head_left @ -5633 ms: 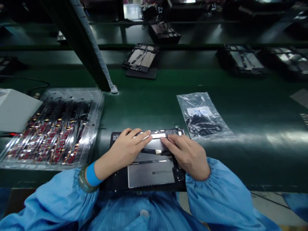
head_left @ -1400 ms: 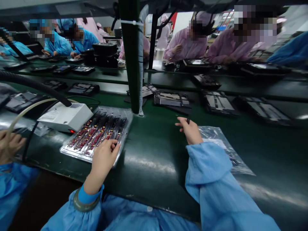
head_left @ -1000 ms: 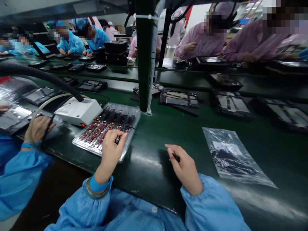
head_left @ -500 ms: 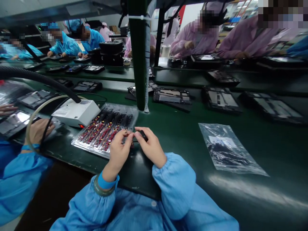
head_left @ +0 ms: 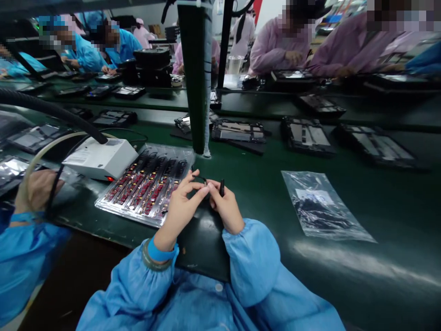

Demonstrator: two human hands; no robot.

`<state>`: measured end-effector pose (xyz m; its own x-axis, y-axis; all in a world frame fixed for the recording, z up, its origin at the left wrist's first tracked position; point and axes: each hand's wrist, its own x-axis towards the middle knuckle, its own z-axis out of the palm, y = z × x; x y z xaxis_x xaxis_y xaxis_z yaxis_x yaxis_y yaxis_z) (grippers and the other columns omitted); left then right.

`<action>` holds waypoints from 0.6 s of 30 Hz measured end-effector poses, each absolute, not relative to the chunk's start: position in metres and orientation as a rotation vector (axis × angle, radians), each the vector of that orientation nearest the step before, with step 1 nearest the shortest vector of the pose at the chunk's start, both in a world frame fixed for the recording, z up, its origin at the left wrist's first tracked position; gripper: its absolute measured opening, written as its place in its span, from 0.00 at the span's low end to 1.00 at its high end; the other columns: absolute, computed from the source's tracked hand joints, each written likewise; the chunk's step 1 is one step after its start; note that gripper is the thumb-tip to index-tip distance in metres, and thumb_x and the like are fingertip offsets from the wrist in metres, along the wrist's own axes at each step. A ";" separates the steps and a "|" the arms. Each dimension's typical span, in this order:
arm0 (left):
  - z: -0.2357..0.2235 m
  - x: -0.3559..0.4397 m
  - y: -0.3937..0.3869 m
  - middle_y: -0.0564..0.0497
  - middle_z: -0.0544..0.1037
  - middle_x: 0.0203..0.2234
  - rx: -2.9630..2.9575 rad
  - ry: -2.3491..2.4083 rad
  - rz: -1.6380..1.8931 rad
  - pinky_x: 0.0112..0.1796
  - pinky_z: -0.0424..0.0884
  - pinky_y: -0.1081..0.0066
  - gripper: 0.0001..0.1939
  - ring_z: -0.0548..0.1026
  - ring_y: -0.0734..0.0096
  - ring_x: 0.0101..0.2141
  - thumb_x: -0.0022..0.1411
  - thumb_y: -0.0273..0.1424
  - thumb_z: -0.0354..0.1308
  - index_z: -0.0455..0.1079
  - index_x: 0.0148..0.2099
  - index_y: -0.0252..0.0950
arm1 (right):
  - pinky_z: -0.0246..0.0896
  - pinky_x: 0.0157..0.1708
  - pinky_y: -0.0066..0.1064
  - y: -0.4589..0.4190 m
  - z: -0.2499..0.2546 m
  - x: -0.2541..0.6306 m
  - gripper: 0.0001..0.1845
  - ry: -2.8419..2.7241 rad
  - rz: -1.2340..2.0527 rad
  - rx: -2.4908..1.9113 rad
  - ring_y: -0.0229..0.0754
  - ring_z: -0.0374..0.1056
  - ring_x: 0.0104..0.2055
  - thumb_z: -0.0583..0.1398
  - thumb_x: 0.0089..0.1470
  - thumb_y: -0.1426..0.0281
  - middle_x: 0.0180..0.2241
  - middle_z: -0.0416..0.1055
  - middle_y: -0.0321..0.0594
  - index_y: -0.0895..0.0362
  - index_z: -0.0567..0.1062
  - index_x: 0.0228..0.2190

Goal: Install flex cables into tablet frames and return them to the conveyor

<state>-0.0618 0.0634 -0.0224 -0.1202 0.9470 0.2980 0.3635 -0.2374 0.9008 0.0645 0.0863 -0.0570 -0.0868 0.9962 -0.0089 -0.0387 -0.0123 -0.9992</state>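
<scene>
Close in front of my body, both my hands are raised and their fingertips meet. My left hand (head_left: 182, 204) pinches a small part with a thin black cable (head_left: 200, 178) between thumb and forefinger, its other fingers partly spread. My right hand (head_left: 228, 209) is closed, thumb and forefinger at the same small part. A short black stick-like thing (head_left: 222, 186) stands up out of the right hand; its lower end is hidden. Left of the hands lies a clear plastic tray (head_left: 126, 217) with rows of small red-and-black parts and coiled black cables.
Behind the tray, a white box (head_left: 103, 158) has a lit red switch and a black hose. A green post (head_left: 195, 92) rises ahead. A clear bag (head_left: 320, 207) lies right. Device housings (head_left: 241, 131) line the bench. A co-worker's hand (head_left: 39, 188) is at far left.
My hands have shifted slightly right and up in view. The black stick-like thing has turned more upright, and the left fingers have spread. The whole view has tilted a little.
</scene>
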 end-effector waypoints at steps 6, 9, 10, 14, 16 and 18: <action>-0.033 -0.056 0.066 0.41 0.73 0.55 1.506 1.361 1.359 0.59 0.61 0.55 0.08 0.69 0.57 0.57 0.59 0.36 0.62 0.77 0.36 0.37 | 0.54 0.19 0.26 0.093 -0.062 0.070 0.21 -1.228 1.332 -1.126 0.32 0.55 0.17 0.58 0.52 0.56 0.18 0.65 0.31 0.60 0.77 0.37; -0.037 -0.057 0.071 0.41 0.75 0.52 1.491 1.364 1.353 0.58 0.63 0.57 0.09 0.71 0.57 0.55 0.58 0.36 0.62 0.78 0.35 0.36 | 0.60 0.24 0.27 0.091 -0.061 0.074 0.18 -1.299 1.294 -1.111 0.34 0.60 0.21 0.60 0.49 0.61 0.21 0.68 0.31 0.57 0.78 0.39; -0.037 -0.057 0.072 0.41 0.75 0.51 1.498 1.368 1.331 0.57 0.63 0.57 0.09 0.71 0.57 0.55 0.58 0.36 0.61 0.78 0.35 0.36 | 0.62 0.27 0.28 0.090 -0.060 0.074 0.17 -1.341 1.293 -1.102 0.36 0.63 0.23 0.61 0.47 0.62 0.22 0.70 0.32 0.56 0.78 0.38; -0.035 -0.056 0.070 0.40 0.71 0.56 1.576 1.467 1.245 0.58 0.63 0.58 0.14 0.69 0.58 0.56 0.62 0.37 0.56 0.77 0.44 0.35 | 0.66 0.33 0.32 0.088 -0.060 0.074 0.11 -1.434 1.225 -1.187 0.41 0.71 0.30 0.59 0.48 0.63 0.26 0.76 0.36 0.55 0.79 0.31; -0.026 -0.056 0.060 0.40 0.66 0.60 1.693 1.598 1.236 0.59 0.61 0.58 0.19 0.64 0.59 0.60 0.64 0.37 0.55 0.72 0.53 0.34 | 0.66 0.38 0.35 0.089 -0.065 0.075 0.11 -1.411 1.128 -1.311 0.44 0.73 0.34 0.58 0.49 0.65 0.29 0.77 0.38 0.54 0.79 0.32; -0.012 -0.058 0.044 0.39 0.64 0.61 1.852 1.696 1.182 0.59 0.60 0.59 0.22 0.62 0.60 0.61 0.65 0.36 0.53 0.66 0.58 0.34 | 0.65 0.41 0.38 0.091 -0.069 0.078 0.12 -1.380 1.031 -1.432 0.47 0.73 0.37 0.57 0.49 0.67 0.32 0.78 0.41 0.55 0.78 0.34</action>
